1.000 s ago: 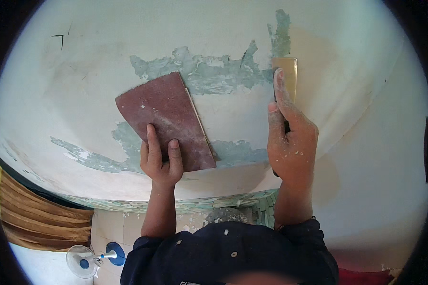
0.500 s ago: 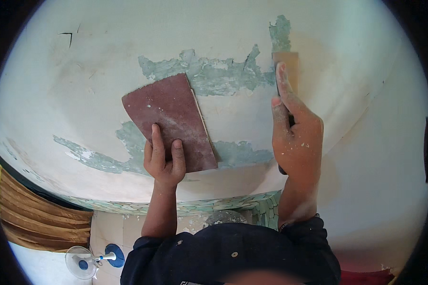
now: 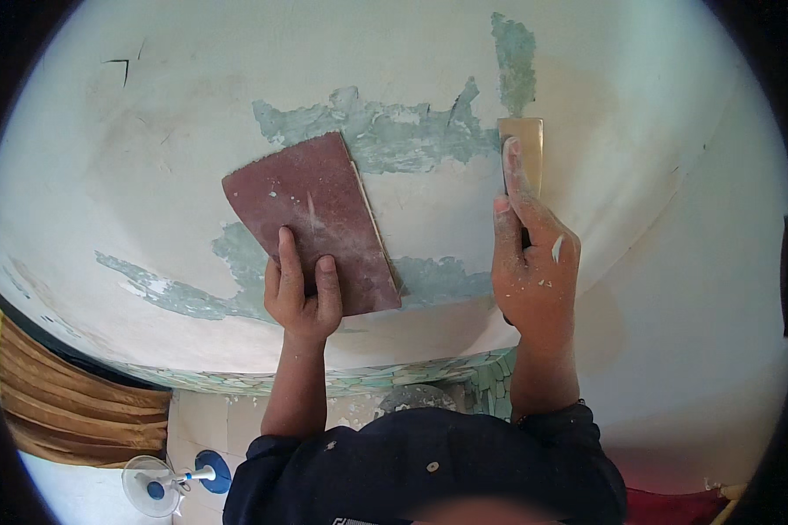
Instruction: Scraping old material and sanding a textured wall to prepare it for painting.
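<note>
My left hand (image 3: pixel 303 293) grips the lower edge of a reddish-brown sheet (image 3: pixel 311 223) that looks like folded sandpaper, with its thumb and a finger over the dusty face. A pale layer shows along the sheet's right edge. My right hand (image 3: pixel 534 254) is wrapped round a scraper, its index finger stretched along the broad, light-catching blade (image 3: pixel 525 157). That blade lies against the wall (image 3: pixel 429 210), just under a vertical strip of bared green (image 3: pixel 517 61). White paint flakes cling to my right hand. The scraper's handle is mostly hidden in my palm.
A wide ragged green patch (image 3: pixel 385 131) crosses the wall, with another (image 3: pixel 236 262) lower down. Below are green mosaic-like tiles (image 3: pixel 385 378) and a floor strewn with flakes (image 3: pixel 346 411). A brown curtain (image 3: pixel 79 394) and a fan (image 3: pixel 153 486) stand at lower left.
My right hand and the scraper have moved down and slightly left along the wall. A larger white flake now sits on that hand. My left hand and the sheet have barely moved.
</note>
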The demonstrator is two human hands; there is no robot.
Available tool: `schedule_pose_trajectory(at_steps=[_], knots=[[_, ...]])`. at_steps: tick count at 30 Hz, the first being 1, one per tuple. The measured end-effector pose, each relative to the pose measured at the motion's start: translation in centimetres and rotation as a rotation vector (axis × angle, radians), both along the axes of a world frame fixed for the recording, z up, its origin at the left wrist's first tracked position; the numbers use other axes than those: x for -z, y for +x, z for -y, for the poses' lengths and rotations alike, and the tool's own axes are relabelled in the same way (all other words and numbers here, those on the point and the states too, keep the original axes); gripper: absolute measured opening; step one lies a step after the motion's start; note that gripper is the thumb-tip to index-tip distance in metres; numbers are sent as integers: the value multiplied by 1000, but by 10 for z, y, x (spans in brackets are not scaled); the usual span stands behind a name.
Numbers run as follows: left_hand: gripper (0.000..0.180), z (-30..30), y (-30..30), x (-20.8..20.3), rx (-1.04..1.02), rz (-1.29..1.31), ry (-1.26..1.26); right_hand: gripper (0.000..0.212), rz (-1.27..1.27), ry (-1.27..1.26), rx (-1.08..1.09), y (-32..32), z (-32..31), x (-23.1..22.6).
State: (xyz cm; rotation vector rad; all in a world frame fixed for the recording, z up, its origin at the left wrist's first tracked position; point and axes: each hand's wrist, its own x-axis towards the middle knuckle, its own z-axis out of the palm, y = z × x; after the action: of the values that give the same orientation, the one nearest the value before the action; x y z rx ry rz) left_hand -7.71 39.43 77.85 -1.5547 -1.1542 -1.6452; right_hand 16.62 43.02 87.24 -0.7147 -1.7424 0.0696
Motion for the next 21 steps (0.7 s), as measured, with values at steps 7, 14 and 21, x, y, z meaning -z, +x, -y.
schedule_pose_trajectory(at_steps=[7, 14, 21], knots=[[56, 2, 3, -1, 2, 4, -24, 46, 1, 10, 32, -6, -4, -39], [56, 3, 3, 2, 0, 18, -27, 48, 20, -72, 48, 15, 4, 11], [56, -2, 4, 0, 1, 9, 20, 44, -11, 29, 63, 0, -6, -37]])
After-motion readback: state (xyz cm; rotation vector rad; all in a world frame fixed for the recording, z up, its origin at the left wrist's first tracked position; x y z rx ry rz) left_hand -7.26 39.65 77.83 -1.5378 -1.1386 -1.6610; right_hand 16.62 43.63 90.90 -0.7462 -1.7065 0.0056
